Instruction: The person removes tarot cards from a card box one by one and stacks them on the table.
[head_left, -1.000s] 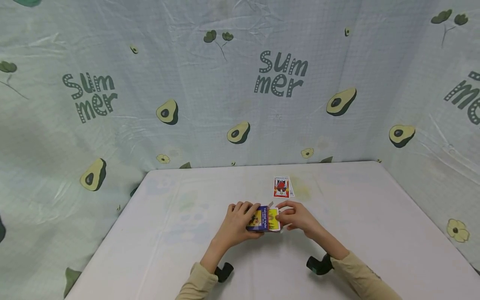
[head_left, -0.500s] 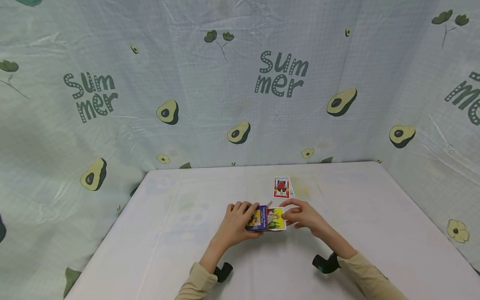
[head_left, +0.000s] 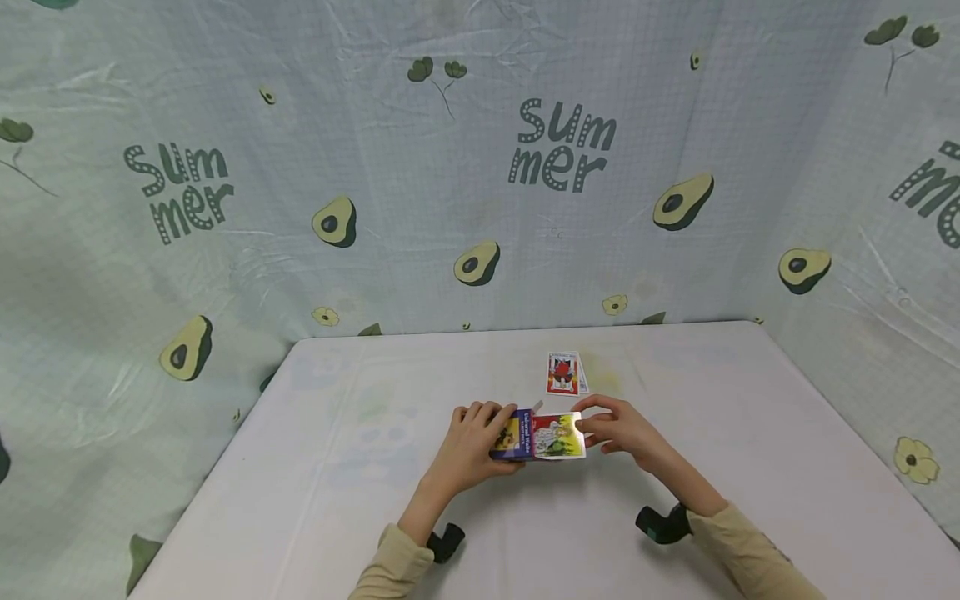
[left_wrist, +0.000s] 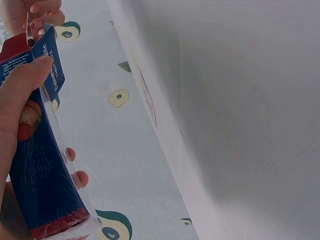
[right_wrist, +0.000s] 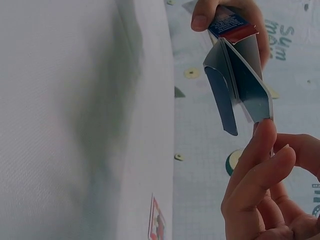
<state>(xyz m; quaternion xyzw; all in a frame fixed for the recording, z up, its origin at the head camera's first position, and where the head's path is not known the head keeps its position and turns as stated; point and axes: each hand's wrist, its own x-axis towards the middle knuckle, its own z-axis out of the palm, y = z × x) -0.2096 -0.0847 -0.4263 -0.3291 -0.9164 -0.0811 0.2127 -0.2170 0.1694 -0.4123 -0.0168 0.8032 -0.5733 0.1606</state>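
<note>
A blue tarot card box (head_left: 508, 440) with a yellow picture is gripped by my left hand (head_left: 468, 446), above the table in the head view. Its end flap is open, and in the left wrist view my left thumb (left_wrist: 31, 77) lies along the box near that flap. A red and yellow tarot card (head_left: 557, 437) sticks far out of the box's right end. My right hand (head_left: 621, 432) pinches the card's outer edge. The right wrist view shows the card edge-on (right_wrist: 257, 92), with thumb and fingertip at its corner.
Beyond the hands, a red-bordered card (head_left: 562, 373) lies face up on the white table (head_left: 420, 517), overlapping another card (head_left: 583, 382). A patterned curtain (head_left: 420, 183) hangs behind the table. Dark wrist cameras (head_left: 663, 525) jut inward from both wrists.
My right hand has moved to the right, drawing the tarot card farther out of the box, so more of its picture shows. My left hand and the box have stayed nearly still.
</note>
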